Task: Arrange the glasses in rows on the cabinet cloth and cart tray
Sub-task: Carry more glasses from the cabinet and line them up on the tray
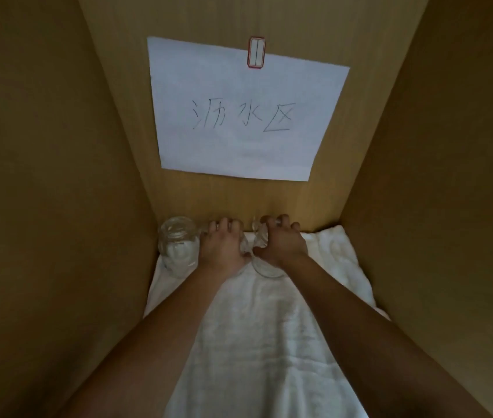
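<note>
Glasses: three in view, all in a row at the back of the cabinet cloth, close to the rear wall.

- Cabinet (pixel 58 176): tan wood-look panels on left, right and rear. Dim light.
- Cloth (pixel 257 342): white, wrinkled, laid on the cabinet floor and running from the near edge to the rear wall.
- Paper sheet (pixel 245 110): white, with handwritten characters. It hangs slightly tilted on the rear wall.
- Both bare forearms reach in from the near edge, converging toward the middle of the back row.
- Left hand (pixel 224 245): palm down, fingers (pixel 224 223) slightly spread and curled over the left-hand glass (pixel 244 248). That glass is mostly hidden, with only clear slivers showing.
- Right hand (pixel 281 244): palm down, fingers (pixel 281 220) curled over the top of the right-hand glass (pixel 265 268), thumb on its near side. The glass's lower rim shows against the cloth.
- The two held glasses sit just beside each other. Cannot tell if they touch.
- Free glass (pixel 179 242): clear, on the cloth in the back left corner, just beside the left hand.
- Label (pixel 256 52): small, red-bordered, at the paper's top edge.
</note>
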Tool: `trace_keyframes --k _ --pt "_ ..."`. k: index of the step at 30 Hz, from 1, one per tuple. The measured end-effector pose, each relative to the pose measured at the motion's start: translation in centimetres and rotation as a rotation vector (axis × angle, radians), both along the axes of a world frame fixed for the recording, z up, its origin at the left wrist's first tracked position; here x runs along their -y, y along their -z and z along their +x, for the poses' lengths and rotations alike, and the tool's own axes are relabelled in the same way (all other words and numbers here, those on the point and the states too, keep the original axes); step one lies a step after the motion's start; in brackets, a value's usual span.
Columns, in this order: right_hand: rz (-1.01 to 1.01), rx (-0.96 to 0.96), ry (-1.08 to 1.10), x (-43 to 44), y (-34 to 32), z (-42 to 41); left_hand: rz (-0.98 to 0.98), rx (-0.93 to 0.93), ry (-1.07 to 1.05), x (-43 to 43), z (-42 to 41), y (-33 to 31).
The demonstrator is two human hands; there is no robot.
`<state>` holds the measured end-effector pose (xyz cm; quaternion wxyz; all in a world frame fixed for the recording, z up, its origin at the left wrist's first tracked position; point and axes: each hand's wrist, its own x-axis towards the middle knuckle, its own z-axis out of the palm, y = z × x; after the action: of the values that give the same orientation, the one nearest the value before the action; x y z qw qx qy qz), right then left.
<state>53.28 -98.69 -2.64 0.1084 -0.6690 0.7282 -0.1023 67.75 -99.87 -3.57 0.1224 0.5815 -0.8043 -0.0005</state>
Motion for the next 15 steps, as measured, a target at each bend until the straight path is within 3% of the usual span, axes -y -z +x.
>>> trace_keyframes --k 15 --pt "-0.262 -0.085 0.093 -7.3 1.3 0.5 -0.185 0.127 0.003 -7.8 -0.5 3.0"
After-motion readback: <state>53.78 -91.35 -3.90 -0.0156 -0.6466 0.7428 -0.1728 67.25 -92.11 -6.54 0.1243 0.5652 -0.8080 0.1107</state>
